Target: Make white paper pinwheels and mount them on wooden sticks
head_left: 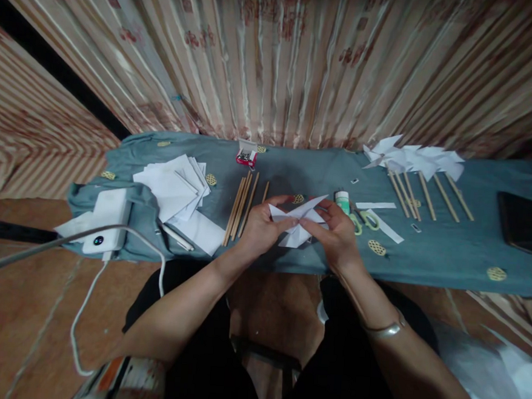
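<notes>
Pinching with fingers (315,229) of the left hand (263,228) and right hand (342,235) on a white paper pinwheel (300,214), both thumbs near its centre. Holding it over the near part of the cloth-covered bench (304,169). Left of the pinwheel, bare wooden sticks (235,207); farther left, paper sheets (166,189), a pen (179,238) and a white power bank (107,219). Beyond it, slightly left, an open red box (252,159). Just right, a glue stick (342,201), green-handled scissors (359,225) and paper strips (376,205); farther right, stick-mounted pinwheels (412,160) and, well apart, a black smartphone (522,220).
</notes>
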Action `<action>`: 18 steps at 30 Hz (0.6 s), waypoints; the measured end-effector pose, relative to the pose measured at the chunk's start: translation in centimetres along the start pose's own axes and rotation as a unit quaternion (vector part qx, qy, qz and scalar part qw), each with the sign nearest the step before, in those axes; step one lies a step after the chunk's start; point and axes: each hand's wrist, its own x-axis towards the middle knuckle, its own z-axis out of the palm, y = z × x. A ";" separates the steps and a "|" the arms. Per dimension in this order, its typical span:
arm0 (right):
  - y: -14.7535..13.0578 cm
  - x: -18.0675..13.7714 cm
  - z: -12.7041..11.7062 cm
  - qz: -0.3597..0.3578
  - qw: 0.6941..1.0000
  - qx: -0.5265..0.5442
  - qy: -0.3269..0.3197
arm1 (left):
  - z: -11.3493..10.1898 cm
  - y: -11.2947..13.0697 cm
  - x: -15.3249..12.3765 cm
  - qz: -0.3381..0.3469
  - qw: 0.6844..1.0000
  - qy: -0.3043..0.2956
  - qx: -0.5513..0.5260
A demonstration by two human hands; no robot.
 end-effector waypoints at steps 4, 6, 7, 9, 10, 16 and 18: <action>0.2 0.1 -0.1 -0.001 1.000 -0.006 -0.002 | 0.1 -0.5 0.0 0.006 1.000 -0.005 0.002; 0.3 0.1 -0.1 0.000 1.000 -0.014 0.001 | 0.1 -0.8 0.0 0.008 1.000 -0.007 0.005; 0.4 0.1 -0.1 0.000 1.000 -0.020 0.003 | 0.1 -1.0 0.1 0.008 1.000 -0.006 0.007; 0.5 0.1 -0.1 -0.002 1.000 -0.028 0.005 | 0.2 -1.2 0.1 0.010 1.000 -0.004 0.015; 0.6 0.1 0.0 -0.004 1.000 -0.029 0.008 | 0.2 -1.3 0.2 0.011 1.000 -0.003 0.020; 0.6 0.0 0.5 0.003 0.999 -0.008 0.031 | 0.0 -1.4 0.4 0.005 1.000 0.004 0.026; 0.5 0.1 0.6 0.007 0.999 -0.006 0.033 | -0.1 -1.5 0.5 0.006 1.000 0.004 0.023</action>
